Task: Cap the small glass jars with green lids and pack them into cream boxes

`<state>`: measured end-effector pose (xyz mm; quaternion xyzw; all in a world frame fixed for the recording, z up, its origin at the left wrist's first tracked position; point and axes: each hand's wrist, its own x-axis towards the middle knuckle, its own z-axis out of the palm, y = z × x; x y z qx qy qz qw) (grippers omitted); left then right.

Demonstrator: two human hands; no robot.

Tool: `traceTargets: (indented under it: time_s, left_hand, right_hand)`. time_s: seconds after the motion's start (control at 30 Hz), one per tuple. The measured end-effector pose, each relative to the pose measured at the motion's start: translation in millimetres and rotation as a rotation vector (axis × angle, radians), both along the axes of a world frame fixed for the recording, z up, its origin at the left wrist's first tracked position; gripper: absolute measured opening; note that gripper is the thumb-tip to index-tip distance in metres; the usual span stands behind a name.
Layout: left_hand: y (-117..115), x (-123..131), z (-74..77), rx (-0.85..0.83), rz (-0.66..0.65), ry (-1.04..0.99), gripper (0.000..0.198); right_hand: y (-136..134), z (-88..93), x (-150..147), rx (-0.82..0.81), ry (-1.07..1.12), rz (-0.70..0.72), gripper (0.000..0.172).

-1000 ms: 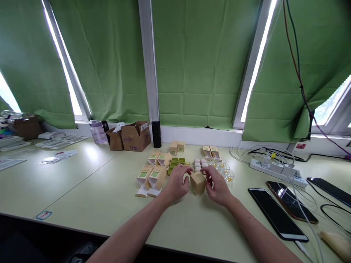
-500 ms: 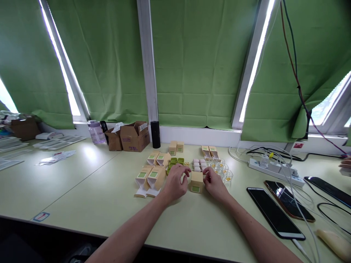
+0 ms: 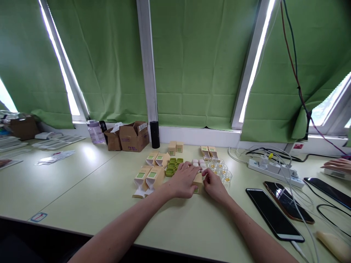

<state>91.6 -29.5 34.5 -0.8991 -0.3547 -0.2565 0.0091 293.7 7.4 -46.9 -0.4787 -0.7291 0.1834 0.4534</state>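
A small tan cardboard box (image 3: pixel 197 179) with a green label stands on the table, partly hidden by my left hand (image 3: pixel 184 181). That hand lies across the box's left and top side, fingers stretched out over it. At the box's right edge, my right hand (image 3: pixel 214 185) has its fingers curled in; whether anything is inside them is hidden. Several open boxes (image 3: pixel 155 176) with green labels lie to the left, flaps toward me. Behind my left hand sit green cups (image 3: pixel 170 171). Whitish pieces (image 3: pixel 195 162) and clear cups with yellow centres (image 3: pixel 223 172) are behind my right hand.
Two closed boxes (image 3: pixel 175 147) and two open ones (image 3: pixel 210 152) stand farther back. Phones (image 3: pixel 275 213), cables and a power strip (image 3: pixel 274 172) lie on the right. Brown cartons (image 3: pixel 134 137) and a black cylinder (image 3: pixel 155 135) stand by the wall. Another person's hand (image 3: pixel 338 164) is at far right.
My left hand has moved right and over the box, its fingers straightening. My right hand stays at the box's right edge. Another person's hand has come farther in at the right.
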Motion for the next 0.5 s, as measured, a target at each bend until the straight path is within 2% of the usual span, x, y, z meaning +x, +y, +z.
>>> traceTargets:
  time_s: [0.1, 0.23, 0.33, 0.4, 0.5]
  left_hand:
    - [8, 4, 10.3, -0.008, -0.041, 0.095, 0.052]
    - [28, -1, 31.7, -0.034, -0.062, 0.075, 0.049]
    - [54, -11, 54.5, -0.035, 0.021, 0.062, 0.055]
    - [75, -18, 69.1, -0.017, 0.121, 0.084, 0.060]
    - [105, -27, 82.1, -0.005, 0.274, 0.159, 0.062]
  right_hand:
    - [-2, 1.9, -1, -0.005, -0.001, -0.003, 0.023]
    - [-2, 1.1, 0, 0.001, 0.006, -0.002, 0.024]
    - [-1, -1.1, 1, 0.002, 0.005, 0.002, 0.025]
    - [0, -2.3, 1, -0.008, -0.009, 0.003, 0.026]
    - [0, -2.7, 1, -0.033, -0.038, 0.005, 0.026]
